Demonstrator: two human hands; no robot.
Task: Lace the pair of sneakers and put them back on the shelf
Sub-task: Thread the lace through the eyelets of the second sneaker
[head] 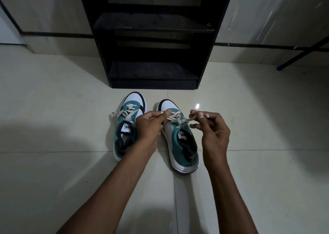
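Two teal, white and black sneakers stand side by side on the tiled floor, toes pointing at the shelf. The left sneaker has its white lace threaded, with a loose end lying off to its left. Over the right sneaker, my left hand pinches one end of the white lace and my right hand pinches the other end, both pulled out sideways above the eyelets. My left wrist hides part of the left sneaker's inner side.
A black open shelf unit stands just beyond the shoes, its lower board and upper board bare. A dark pole with a blue tip leans at the right. Pale glossy floor tiles lie all around.
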